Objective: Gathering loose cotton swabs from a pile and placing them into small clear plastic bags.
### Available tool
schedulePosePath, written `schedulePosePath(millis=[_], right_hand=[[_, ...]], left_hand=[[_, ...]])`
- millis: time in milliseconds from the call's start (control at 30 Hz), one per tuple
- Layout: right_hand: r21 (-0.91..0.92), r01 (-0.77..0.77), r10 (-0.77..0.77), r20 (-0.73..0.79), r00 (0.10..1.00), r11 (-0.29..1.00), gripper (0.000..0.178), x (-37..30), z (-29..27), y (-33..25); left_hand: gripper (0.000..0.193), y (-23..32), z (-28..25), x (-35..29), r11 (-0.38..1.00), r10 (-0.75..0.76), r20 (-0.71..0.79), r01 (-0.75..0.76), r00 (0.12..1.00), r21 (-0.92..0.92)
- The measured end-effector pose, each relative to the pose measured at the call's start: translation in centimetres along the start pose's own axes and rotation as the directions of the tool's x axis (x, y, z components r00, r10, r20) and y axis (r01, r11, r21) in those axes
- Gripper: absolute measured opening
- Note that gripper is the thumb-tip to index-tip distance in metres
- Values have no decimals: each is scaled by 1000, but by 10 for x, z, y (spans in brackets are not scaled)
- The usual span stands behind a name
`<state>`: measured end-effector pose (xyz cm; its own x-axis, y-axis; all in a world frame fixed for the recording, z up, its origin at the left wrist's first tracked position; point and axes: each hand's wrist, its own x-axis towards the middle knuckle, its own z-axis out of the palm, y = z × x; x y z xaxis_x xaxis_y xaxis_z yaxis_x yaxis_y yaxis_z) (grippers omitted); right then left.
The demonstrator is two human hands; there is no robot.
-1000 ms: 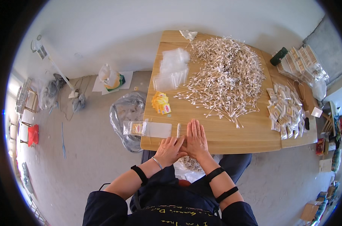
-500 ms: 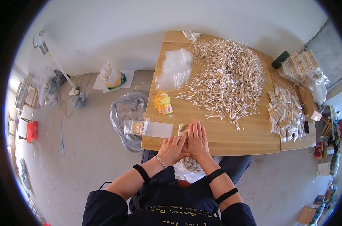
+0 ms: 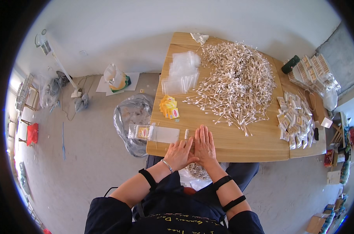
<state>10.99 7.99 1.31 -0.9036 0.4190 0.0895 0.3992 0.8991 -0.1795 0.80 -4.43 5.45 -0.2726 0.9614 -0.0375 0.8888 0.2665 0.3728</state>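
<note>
Nearest: translucent plastic bag (image 3: 184, 180) below the table edge, what look like more swabs inside.

Table (image 3: 247, 151), near edge: left hand (image 3: 179, 154) palm down, fingers loosely bent over the near part of a short row of cotton swabs (image 3: 188, 133), thumb reaching to the right hand (image 3: 204, 147). Whether the left hand grips any swabs, cannot tell. Right hand flat, fingers straight and together, nothing seen in it; its inner side lies along the row's right end. Only the row's far tips show.

Change over the last second: hardly any. Hands keep the same pose; the view has shifted slightly. For the work: row seems to be getting squared up, no further along, and it lies outside any wrapper.

Just left of the row: clear sleeve (image 3: 132, 131) with packed swabs, overhanging the table's left edge.

Beyond: fanned yellow cards (image 3: 168, 106), then clear bags (image 3: 180, 74). Large loose swab heap (image 3: 239, 82) centre to far edge; filled packets (image 3: 296, 121) to its right.
</note>
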Motion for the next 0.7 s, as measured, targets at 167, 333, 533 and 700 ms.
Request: schedulePosePath(millis=[167, 333, 533, 700], right_hand=[[-35, 2, -2, -13, 1000, 999, 89, 0, 2, 1], [29, -10, 9, 54, 999, 1000, 90, 1, -8, -2], [34, -18, 17, 34, 999, 999, 91, 1, -6, -2], [35, -7, 6, 15, 1000, 999, 90, 1, -7, -2]], left_hand=[[89, 1, -2, 1, 1000, -1, 45, 0, 999, 9], [89, 2, -8, 9, 993, -75, 89, 83, 993, -86], [92, 1, -5, 11, 997, -73, 116, 77, 991, -28], [93, 0, -6, 13, 996, -78, 137, 84, 987, -32]])
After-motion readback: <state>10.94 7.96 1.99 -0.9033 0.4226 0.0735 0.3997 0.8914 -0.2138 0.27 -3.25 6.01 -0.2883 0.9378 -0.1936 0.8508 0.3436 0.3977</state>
